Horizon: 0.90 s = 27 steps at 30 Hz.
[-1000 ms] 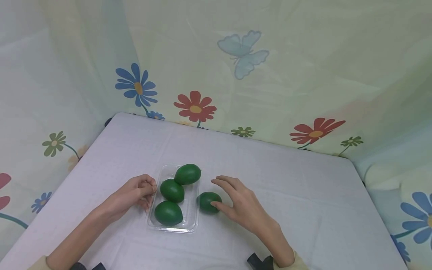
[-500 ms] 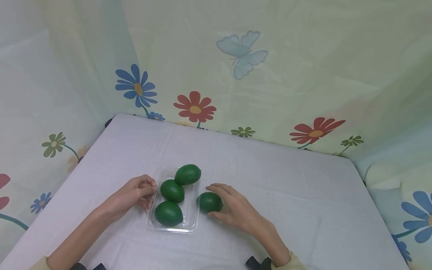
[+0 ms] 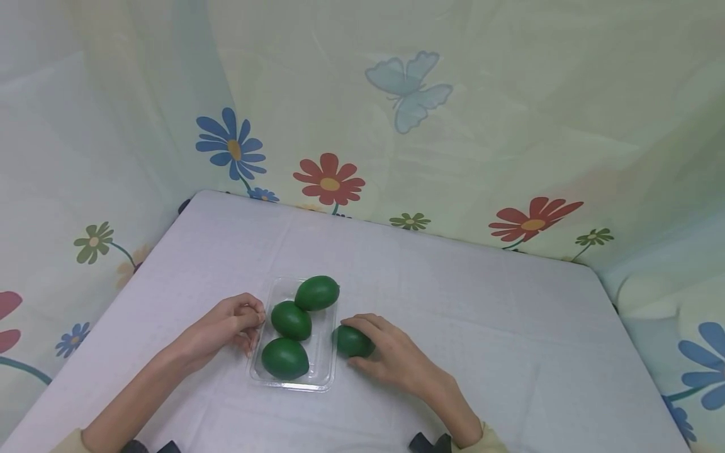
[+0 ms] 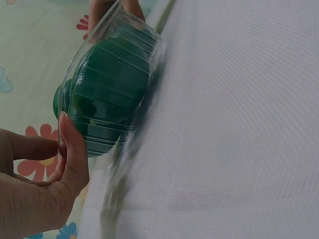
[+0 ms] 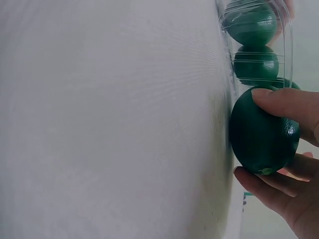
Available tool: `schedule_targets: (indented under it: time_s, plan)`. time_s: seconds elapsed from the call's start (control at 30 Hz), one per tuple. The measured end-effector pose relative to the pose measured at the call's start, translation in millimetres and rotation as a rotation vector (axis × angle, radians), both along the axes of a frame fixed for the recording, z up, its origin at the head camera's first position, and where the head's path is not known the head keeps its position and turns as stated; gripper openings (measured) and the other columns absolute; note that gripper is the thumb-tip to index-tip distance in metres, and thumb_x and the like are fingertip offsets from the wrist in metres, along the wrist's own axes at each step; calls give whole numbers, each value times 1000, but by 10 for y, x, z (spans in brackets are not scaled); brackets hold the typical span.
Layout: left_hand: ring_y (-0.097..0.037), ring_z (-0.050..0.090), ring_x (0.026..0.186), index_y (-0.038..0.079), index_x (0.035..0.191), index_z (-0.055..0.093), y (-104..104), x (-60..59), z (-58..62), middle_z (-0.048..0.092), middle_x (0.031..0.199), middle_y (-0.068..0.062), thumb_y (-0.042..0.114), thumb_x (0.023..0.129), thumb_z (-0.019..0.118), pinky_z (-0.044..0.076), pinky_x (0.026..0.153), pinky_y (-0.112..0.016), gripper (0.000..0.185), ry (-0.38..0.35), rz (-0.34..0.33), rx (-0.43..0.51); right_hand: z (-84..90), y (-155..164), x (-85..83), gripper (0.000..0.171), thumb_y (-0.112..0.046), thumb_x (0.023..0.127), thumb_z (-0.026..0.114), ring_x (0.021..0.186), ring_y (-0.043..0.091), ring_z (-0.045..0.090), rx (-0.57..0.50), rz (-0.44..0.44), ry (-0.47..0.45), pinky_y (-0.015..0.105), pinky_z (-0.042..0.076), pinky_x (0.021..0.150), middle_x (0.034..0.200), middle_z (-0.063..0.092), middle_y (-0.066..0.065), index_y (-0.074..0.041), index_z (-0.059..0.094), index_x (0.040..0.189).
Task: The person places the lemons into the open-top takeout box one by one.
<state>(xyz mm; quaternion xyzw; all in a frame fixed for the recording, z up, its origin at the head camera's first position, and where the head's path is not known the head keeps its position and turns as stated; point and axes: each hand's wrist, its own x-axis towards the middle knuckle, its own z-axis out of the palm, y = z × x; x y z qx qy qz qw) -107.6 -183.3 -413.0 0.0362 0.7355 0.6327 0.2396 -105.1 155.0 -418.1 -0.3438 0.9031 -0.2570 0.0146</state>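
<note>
A clear plastic tray (image 3: 323, 370) lies on the white table and holds three green limes (image 3: 291, 320). My left hand (image 3: 233, 322) pinches the tray's left rim (image 4: 64, 130) between thumb and fingers. A fourth green lime (image 3: 350, 341) lies on the table just right of the tray. My right hand (image 3: 378, 346) grips that lime, thumb below and fingers curled over the top; the right wrist view shows the lime (image 5: 261, 134) between the thumb (image 5: 256, 181) and a fingertip (image 5: 279, 102). The lime rests on the cloth beside the tray wall (image 5: 230, 74).
The white-clothed table (image 3: 464, 327) is walled by a floral curtain (image 3: 408, 126) at the back and both sides. Bare cloth stretches to the right and behind the tray. A dark object (image 3: 425, 443) shows at the near edge.
My right hand slid left and curled around the loose lime, which it only touched with its thumb a second ago. The left hand and tray stayed put.
</note>
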Motion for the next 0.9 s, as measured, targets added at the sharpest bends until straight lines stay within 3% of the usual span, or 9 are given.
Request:
schedule_targets:
  time_s: [0.3, 0.57, 0.9]
  plan:
    - [-18, 57, 74, -8, 119, 46, 12, -6, -19, 55, 85, -8, 9, 101, 49, 56, 61, -29, 24, 1, 5, 11, 25, 27, 25, 61, -19, 83, 87, 123, 21, 63, 5, -9, 15, 40, 56, 102, 137, 61, 3, -18, 60, 138]
    - [-19, 56, 74, -8, 119, 45, 10, -5, -3, 55, 86, -7, 9, 101, 48, 56, 62, -29, 25, 0, 5, 6, 176, 95, 89, 65, -14, 79, 89, 122, 21, 64, -15, -21, 79, 38, 58, 99, 136, 61, 2, -18, 60, 138]
    - [-18, 56, 74, -8, 120, 45, 18, -9, -13, 54, 85, -8, 9, 102, 49, 56, 62, -30, 25, -3, 4, 14, 371, 5, 138, 68, -13, 79, 89, 119, 17, 64, -75, 58, 156, 33, 58, 98, 136, 59, 1, -19, 57, 140]
